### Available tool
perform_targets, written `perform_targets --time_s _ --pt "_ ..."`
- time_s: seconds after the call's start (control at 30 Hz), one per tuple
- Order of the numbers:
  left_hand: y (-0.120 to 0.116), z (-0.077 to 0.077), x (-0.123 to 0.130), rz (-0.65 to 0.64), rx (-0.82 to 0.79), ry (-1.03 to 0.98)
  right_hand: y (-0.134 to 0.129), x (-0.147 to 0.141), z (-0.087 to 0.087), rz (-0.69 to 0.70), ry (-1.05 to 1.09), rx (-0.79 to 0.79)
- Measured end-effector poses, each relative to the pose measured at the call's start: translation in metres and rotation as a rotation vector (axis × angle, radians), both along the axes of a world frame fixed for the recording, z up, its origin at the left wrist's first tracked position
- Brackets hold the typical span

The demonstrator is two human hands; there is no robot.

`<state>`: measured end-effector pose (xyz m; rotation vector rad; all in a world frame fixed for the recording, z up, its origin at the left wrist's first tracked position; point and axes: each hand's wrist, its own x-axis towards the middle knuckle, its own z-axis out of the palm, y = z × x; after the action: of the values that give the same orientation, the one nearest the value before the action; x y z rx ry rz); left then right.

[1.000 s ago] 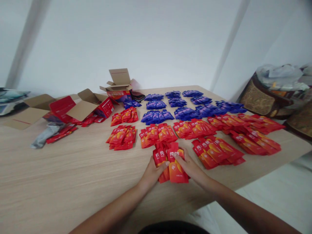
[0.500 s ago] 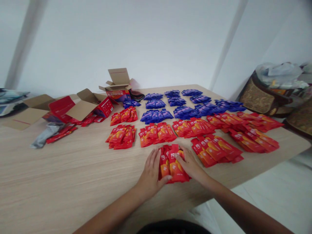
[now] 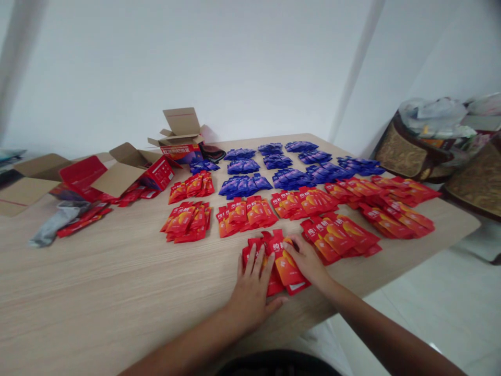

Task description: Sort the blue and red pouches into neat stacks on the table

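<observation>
Several red-and-orange pouches lie in a small pile near the table's front edge. My left hand [image 3: 252,284] rests flat on the left red pouches [image 3: 276,284], its fingers spread and partly covering them. At the pile's right side, my right hand [image 3: 307,256] holds the edge of the top red pouch [image 3: 287,263], thumb over its face and the other fingers mostly hidden. Close to my right hand lies another fanned group of red pouches [image 3: 338,237].
Rows of red pouches [image 3: 246,214] and blue-purple pouches [image 3: 245,185] stretch behind my hands. Open cartons [image 3: 182,151] stand at the back left, with a grey cloth-like item [image 3: 58,219] nearby. Chairs [image 3: 405,149] with bags stand beyond the table's [image 3: 136,292] right edge.
My left hand has moved from the pile's left side onto its top, fingers spread. The pouches are fanned wider, with the left ones shifted left. The view has turned slightly right.
</observation>
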<state>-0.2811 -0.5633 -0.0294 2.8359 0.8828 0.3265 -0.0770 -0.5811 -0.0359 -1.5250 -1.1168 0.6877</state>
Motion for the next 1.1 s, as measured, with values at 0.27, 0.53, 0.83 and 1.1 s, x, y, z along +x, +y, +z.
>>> perform_targets --time_s 0.27,0.53,0.83,1.1 --pt "-0.002 0.013 -0.004 -0.026 0.059 0.037 0.007 -0.005 -0.001 0.052 -0.085 0.037" --pt "-0.001 0.005 0.017 -0.127 0.056 0.032 0.002 -0.004 -0.005 0.016 0.013 0.015" --pt "-0.008 -0.015 0.02 -0.02 0.218 0.104 -0.016 -0.005 -0.028 0.112 -0.456 -0.021" --pt "-0.001 0.026 0.011 -0.07 -0.04 0.03 -0.015 -0.003 -0.015 0.171 -0.597 -0.089"
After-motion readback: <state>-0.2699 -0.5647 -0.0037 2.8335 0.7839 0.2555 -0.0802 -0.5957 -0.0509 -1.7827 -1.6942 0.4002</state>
